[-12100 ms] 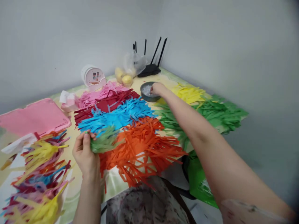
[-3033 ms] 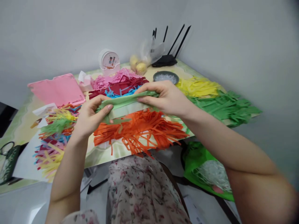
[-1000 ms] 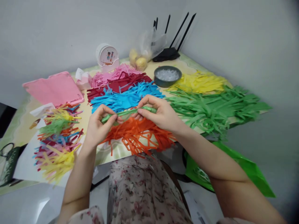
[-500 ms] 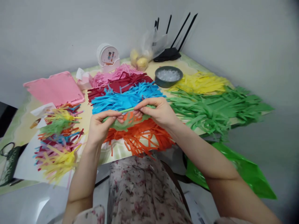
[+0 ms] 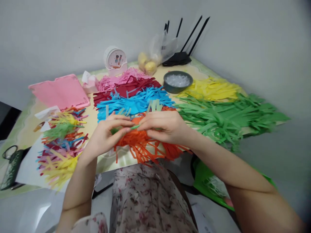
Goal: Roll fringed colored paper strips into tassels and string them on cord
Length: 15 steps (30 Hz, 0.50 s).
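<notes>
My left hand (image 5: pixel 110 132) and my right hand (image 5: pixel 164 126) are close together over the front of the table, both closed on one piece of green fringed paper (image 5: pixel 135 127). A short twisted stretch of it shows between my fingertips; pale green strips stick up behind my right hand. Most of the piece is hidden by my fingers. Just below lies orange fringed paper (image 5: pixel 143 145). Behind my hands are piles of blue (image 5: pixel 133 104), dark red (image 5: pixel 136 86) and pink fringed paper (image 5: pixel 126 77).
Green (image 5: pixel 225 113) and yellow fringed paper (image 5: pixel 213 89) lie at right, beside a dark bowl (image 5: pixel 177 82) of whitish bits. Multicoloured tassels (image 5: pixel 60 145), a pink case (image 5: pixel 60 90) and scissors (image 5: pixel 11 153) are at left. A black router (image 5: pixel 177 59) stands behind.
My hands have come slightly down and closer together, and the right hand has turned with its back upward. The green paper's strips now stand up behind the fingers. The view has shifted slightly.
</notes>
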### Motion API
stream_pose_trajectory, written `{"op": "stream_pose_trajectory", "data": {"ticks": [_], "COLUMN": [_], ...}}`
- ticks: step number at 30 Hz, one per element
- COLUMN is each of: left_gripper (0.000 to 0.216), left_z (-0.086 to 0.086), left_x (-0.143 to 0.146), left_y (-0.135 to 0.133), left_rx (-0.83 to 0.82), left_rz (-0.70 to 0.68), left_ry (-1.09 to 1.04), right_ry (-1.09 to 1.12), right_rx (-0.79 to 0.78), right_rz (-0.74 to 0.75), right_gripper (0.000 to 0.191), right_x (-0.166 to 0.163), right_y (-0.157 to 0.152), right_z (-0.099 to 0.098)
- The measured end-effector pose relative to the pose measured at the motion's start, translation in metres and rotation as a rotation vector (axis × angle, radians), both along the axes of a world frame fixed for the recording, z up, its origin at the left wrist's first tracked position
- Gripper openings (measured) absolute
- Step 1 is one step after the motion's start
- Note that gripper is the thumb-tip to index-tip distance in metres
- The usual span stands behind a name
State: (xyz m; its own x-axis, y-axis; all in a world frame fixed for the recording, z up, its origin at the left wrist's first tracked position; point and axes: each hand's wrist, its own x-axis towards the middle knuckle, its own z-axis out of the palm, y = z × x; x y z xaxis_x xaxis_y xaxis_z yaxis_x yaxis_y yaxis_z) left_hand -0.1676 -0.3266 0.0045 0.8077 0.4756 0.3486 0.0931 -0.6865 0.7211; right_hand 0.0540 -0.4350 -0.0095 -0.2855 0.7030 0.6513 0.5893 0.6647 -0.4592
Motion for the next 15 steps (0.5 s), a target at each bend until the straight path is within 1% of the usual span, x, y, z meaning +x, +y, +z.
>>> {"op": "stream_pose_trajectory", "data": {"ticks": [2, 3, 5, 7, 9, 10, 11, 13, 15], "left_gripper": [0.015, 0.015, 0.014, 0.01, 0.011, 0.013, 0.014, 0.017, 0.021], "left_z": [-0.003, -0.005, -0.01, -0.016, -0.022, -0.025, -0.028, -0.034, -0.038], "left_x": [0.004, 0.005, 0.006, 0.008, 0.01, 0.011, 0.012, 0.013, 0.012], "left_y": [0.002, 0.003, 0.005, 0.006, 0.007, 0.008, 0.009, 0.011, 0.014], "left_rx": [-0.015, 0.016, 0.157, 0.342, 0.491, 0.544, 0.597, 0.73, 0.878], "left_rz": [-0.021, -0.008, 0.069, 0.157, 0.192, 0.187, 0.173, 0.149, 0.138], "left_ry": [0.025, 0.033, 0.044, 0.044, 0.025, 0.001, -0.033, -0.121, -0.194], "right_ry": [-0.066, -0.085, -0.089, -0.03, 0.063, 0.103, 0.134, 0.201, 0.331], "right_rx": [0.009, -0.004, -0.075, -0.195, -0.343, -0.427, -0.52, -0.715, -0.864], "right_rz": [-0.01, -0.016, -0.032, -0.092, -0.156, -0.15, -0.109, 0.04, 0.154], "right_gripper": [0.025, 0.025, 0.023, 0.027, 0.031, 0.031, 0.029, 0.026, 0.025], "right_x": [0.0, 0.001, 0.003, 0.008, 0.012, 0.014, 0.015, 0.015, 0.012], "right_y": [-0.002, -0.003, -0.004, -0.001, 0.007, 0.013, 0.019, 0.03, 0.037], "right_z": [0.001, 0.002, 0.005, 0.011, 0.016, 0.017, 0.016, 0.011, 0.003]}}
